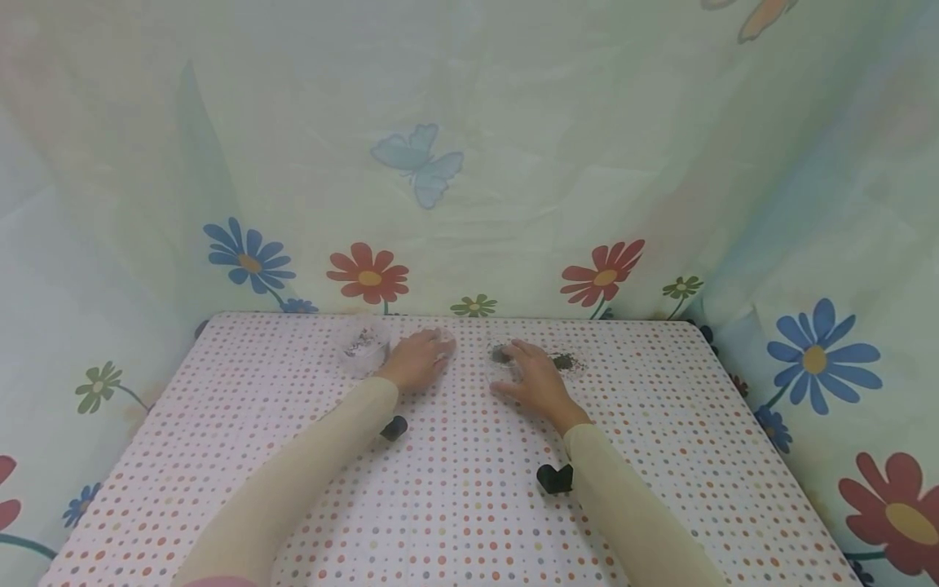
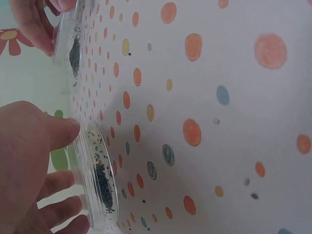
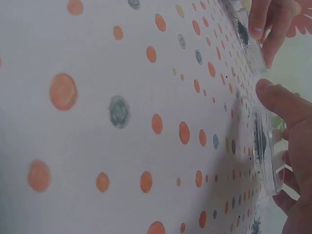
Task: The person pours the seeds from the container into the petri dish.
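Observation:
My left hand point(image 1: 420, 361) is at the back of the table, with thumb and fingers about the edge of a clear round dish point(image 2: 88, 168). Dark grains point(image 2: 103, 187) lie close against that dish in the left wrist view. Left of the hand, another clear container point(image 1: 359, 364) with dark bits stands on the table. My right hand point(image 1: 539, 383) grips a second clear round dish point(image 3: 267, 151) between thumb and fingers, with dark grains behind its wall. Whether these clear pieces are dishes or lids, I cannot tell.
A dark pile of grains point(image 1: 563, 361) lies just right of the right hand, with loose specks around it. The table bears a dotted cover point(image 1: 469, 489). Flowered cloth point(image 1: 469, 236) hangs behind it. A black piece point(image 1: 555, 479) shows by the right sleeve.

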Action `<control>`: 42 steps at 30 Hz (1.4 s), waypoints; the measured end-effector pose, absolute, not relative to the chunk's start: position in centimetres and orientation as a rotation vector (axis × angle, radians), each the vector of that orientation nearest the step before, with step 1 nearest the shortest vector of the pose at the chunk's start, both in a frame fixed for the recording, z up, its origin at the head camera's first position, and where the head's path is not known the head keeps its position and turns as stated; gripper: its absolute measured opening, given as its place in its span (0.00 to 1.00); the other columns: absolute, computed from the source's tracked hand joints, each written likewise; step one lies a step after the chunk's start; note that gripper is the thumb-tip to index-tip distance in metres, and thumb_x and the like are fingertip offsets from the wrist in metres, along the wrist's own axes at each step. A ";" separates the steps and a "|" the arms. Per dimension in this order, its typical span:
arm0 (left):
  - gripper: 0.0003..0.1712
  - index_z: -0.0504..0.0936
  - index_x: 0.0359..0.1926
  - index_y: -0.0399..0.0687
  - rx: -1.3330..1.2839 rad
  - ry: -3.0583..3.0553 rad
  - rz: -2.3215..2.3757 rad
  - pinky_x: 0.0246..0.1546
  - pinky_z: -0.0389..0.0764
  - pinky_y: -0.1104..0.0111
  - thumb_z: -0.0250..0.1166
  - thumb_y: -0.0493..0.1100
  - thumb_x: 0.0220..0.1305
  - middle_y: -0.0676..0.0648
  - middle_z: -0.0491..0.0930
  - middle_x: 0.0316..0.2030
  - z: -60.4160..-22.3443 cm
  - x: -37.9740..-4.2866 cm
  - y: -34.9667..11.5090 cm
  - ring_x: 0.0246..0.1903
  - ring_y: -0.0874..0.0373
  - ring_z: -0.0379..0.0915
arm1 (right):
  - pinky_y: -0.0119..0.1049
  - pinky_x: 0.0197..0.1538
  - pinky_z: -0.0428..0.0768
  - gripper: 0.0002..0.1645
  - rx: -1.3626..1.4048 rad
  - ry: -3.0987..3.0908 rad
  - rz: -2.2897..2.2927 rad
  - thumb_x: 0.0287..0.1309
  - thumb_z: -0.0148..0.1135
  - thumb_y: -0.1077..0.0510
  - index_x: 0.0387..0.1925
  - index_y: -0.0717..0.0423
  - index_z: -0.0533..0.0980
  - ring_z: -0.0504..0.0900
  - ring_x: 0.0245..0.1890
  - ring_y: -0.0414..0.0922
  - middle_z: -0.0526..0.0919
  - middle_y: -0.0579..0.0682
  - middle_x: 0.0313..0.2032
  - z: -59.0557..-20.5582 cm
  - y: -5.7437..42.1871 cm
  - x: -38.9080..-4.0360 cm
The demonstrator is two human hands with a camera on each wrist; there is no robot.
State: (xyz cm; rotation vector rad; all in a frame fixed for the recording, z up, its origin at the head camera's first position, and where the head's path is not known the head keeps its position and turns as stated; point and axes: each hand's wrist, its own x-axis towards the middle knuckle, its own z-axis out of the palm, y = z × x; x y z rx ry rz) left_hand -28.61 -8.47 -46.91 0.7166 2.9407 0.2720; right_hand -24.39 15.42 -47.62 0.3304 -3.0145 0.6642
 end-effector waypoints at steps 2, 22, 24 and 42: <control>0.26 0.61 0.66 0.64 0.710 2.942 0.261 0.67 0.56 0.54 0.48 0.52 0.68 0.48 0.55 0.69 -46.9 -28.7 -8.5 0.68 0.51 0.51 | 0.55 0.66 0.59 0.43 0.339 -3.007 0.656 0.44 0.66 0.38 0.60 0.51 0.66 0.58 0.66 0.55 0.61 0.54 0.66 -47.7 15.4 -24.6; 0.26 0.63 0.65 0.61 0.751 2.935 0.296 0.68 0.55 0.55 0.50 0.50 0.67 0.47 0.57 0.68 -46.7 -28.7 -8.5 0.68 0.50 0.51 | 0.55 0.67 0.59 0.41 0.317 -3.016 0.654 0.45 0.66 0.38 0.59 0.51 0.67 0.58 0.66 0.56 0.61 0.56 0.66 -47.6 15.2 -25.5; 0.26 0.63 0.65 0.61 0.750 2.931 0.298 0.68 0.54 0.55 0.50 0.50 0.67 0.46 0.57 0.68 -46.7 -28.7 -8.5 0.68 0.50 0.51 | 0.54 0.67 0.59 0.42 0.300 -3.027 0.657 0.45 0.66 0.38 0.60 0.50 0.66 0.57 0.67 0.55 0.60 0.55 0.66 -47.6 15.2 -25.6; 0.26 0.63 0.65 0.61 0.731 2.938 0.319 0.67 0.56 0.53 0.50 0.50 0.66 0.47 0.56 0.68 -46.7 -28.6 -8.4 0.68 0.50 0.52 | 0.55 0.67 0.59 0.41 0.325 -2.998 0.618 0.45 0.66 0.39 0.59 0.53 0.68 0.59 0.65 0.56 0.62 0.56 0.65 -47.9 15.2 -26.8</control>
